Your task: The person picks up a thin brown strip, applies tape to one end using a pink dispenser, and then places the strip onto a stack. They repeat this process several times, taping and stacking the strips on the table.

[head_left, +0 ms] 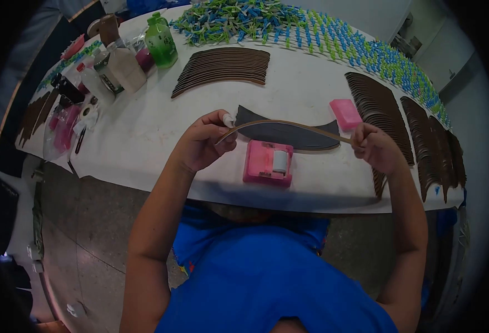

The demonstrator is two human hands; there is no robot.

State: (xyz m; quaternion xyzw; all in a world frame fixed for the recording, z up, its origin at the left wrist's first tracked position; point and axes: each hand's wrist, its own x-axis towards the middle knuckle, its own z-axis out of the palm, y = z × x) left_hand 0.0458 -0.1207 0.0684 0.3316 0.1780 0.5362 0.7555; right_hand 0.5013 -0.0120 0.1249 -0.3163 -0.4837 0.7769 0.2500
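Near the middle of the worktop's (144,119) front edge, left hand (203,139) and right hand (376,147) hold a thin curved strip (289,123), one end each. Fingers on both sides closed to a pinch, no visible gap at the strip; probably end grips to keep the long faces untouched and the bow under control. Strip is up edge-on, brown rim showing, arched toward the left and flattening to the right. It overlaps a dark curved panel (283,135) in view; can't tell if they touch. Panel: matte grey-black face, pointed upper corners, lying flat. Pink box with a pale roller (268,162) sits just in front, likely parked there for short reach. Smooth pink block (345,114) is beside the right-hand row of brown pieces (380,105). That row and the arched one (225,66) behind the hands overlap like shingles, glossy ridged edges, probably fanned so single pieces lift easily. Spiky green-and-blue plastic bits (233,21) heap along the far edge; bottles (161,44) stand toward the far left corner.
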